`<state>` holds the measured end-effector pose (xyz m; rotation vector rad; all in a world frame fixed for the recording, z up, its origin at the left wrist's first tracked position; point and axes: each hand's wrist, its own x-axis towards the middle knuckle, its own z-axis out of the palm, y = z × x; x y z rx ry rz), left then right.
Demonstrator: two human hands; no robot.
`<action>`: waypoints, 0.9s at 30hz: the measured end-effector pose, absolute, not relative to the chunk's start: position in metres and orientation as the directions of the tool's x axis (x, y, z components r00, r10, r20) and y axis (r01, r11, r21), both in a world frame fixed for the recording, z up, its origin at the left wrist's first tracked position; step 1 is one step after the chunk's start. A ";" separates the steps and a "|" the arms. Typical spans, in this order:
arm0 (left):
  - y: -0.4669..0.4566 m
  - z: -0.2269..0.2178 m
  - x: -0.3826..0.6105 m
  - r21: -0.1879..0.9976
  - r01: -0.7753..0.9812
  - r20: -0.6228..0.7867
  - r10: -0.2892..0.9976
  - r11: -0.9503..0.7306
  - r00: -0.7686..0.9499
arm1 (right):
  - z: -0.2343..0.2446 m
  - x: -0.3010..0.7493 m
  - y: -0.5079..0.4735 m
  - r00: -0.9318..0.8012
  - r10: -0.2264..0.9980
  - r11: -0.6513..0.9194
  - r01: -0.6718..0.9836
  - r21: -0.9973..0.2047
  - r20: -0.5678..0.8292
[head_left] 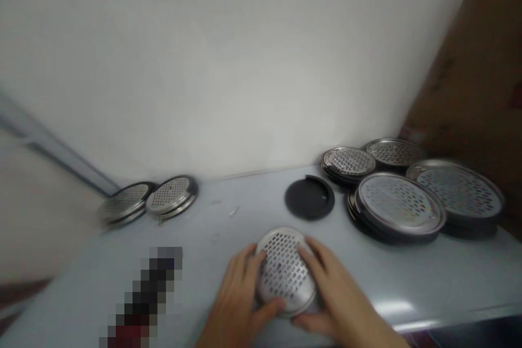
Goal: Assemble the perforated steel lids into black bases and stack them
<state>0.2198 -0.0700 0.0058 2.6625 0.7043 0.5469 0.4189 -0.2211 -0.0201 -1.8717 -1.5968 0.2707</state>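
A round perforated metal disc [283,272] lies on the pale grey table [448,272] near its front edge. My left hand [236,299] curls round the disc's left rim, thumb under its lower edge. My right hand [334,299] wraps round the disc's right rim, fingers over its top. Both hands grip this one disc between them.
A black round cap [310,197] lies just behind the disc. Stacks of perforated metal discs [402,204] stand at the right, a brown cardboard box [481,76] behind them. Two more discs [171,196] lean at the back left by the white wall. A pixelated patch covers something at the front left.
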 end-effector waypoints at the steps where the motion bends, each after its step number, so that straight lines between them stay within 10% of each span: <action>1: -0.070 0.003 0.220 0.392 0.376 0.302 0.504 -0.840 0.809 | -0.023 0.420 -0.220 0.224 0.937 -0.028 0.813 -0.581 0.269; 12: -0.075 -0.010 0.226 0.226 0.397 0.393 0.456 -0.890 0.798 | 0.009 0.428 -0.229 0.172 0.937 0.019 0.845 -0.534 0.305; 18: -0.054 -0.010 0.214 0.093 0.514 0.466 0.493 -0.853 0.734 | 0.046 0.482 -0.178 0.380 0.799 -0.169 0.886 -0.433 0.466; 27: -0.021 -0.022 0.184 0.003 0.594 0.465 0.527 -0.805 0.711 | 0.031 0.508 -0.121 0.514 0.784 -0.381 0.841 -0.384 0.347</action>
